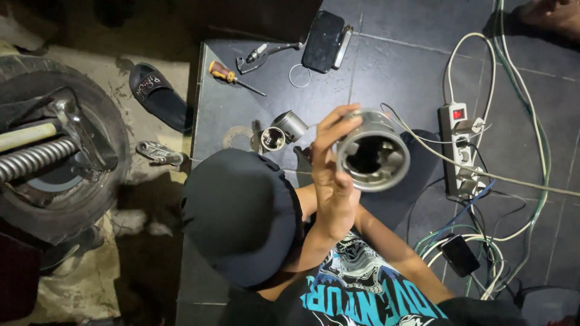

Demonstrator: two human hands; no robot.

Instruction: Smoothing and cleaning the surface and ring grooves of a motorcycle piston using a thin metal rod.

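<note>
My left hand [331, 181] is raised and shut on a hollow metal piston [373, 154], fingers curled over its rim and its open end facing the camera. My right forearm reaches in from the lower right and passes behind the left hand, which hides the right hand. A black cap [240, 216] covers the head just left of the hands. On the dark floor tile beyond lie a second piston [291, 125], a small metal cylinder [272, 139] and a thin gasket ring [237, 136].
An orange-handled screwdriver [232, 75], a metal hand tool [264, 53], a wire ring [299, 75] and a black phone [325, 40] lie farther off. A power strip [458, 151] with tangled cables is at right. A tyre with spring [54, 151] and a sandal [158, 96] are at left.
</note>
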